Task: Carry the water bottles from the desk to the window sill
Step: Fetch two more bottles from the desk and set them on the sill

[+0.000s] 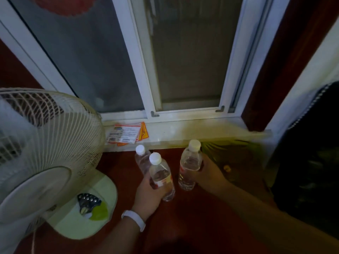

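Note:
My left hand (146, 193) grips two clear water bottles with white caps, one in front (161, 177) and one behind it (142, 161). My right hand (209, 174) grips a third clear bottle (189, 166) with a white cap and a red-and-white label. All three bottles are upright, held in the air just below and in front of the pale window sill (183, 133). A white band sits on my left wrist.
A white standing fan (45, 143) with a pale green base fills the left. Orange and white leaflets (126, 133) lie on the sill's left part. The white-framed window (183, 61) rises behind. Dark fabric (308, 153) hangs at the right.

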A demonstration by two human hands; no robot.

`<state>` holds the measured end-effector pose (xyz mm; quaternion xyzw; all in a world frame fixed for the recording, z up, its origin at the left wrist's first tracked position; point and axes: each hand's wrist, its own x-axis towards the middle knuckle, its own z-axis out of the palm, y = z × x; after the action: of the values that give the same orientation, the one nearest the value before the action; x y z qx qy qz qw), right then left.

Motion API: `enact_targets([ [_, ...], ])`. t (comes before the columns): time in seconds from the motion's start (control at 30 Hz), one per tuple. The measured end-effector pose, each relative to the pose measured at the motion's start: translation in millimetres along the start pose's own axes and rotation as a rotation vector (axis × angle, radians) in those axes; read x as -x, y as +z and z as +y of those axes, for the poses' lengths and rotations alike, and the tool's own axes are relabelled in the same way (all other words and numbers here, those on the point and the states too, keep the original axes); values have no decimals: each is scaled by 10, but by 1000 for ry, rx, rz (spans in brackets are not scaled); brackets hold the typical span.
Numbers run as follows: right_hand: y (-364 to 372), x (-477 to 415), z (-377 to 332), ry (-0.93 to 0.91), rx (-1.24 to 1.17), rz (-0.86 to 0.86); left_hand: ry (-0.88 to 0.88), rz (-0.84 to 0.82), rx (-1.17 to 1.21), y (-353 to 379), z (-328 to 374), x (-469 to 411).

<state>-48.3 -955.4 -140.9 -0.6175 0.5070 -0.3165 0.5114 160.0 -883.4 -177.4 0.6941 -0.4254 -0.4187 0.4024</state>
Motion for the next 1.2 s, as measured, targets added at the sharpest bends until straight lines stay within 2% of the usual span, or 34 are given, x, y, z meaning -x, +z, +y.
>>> enact_targets([
  [0.27,256,754,-64,115,55,243,74,-192,54,-326,-101,263],
  [0.5,312,1569,-90,225,92,438,144,-336,63,-281,-169,506],
  [0.6,253,1936,-106,263,78,521,174,-391,48,-120,-152,642],
  [0.77,140,2584,-116,285,7,701,170,-601,67,256,-23,977],
  [0.93,-71,3250,-19,341,3,875,233,-738,44,722,123,1361],
  [1.2,-340,4634,203,365,-126,1100,261,-1037,-2,1519,367,2441],
])
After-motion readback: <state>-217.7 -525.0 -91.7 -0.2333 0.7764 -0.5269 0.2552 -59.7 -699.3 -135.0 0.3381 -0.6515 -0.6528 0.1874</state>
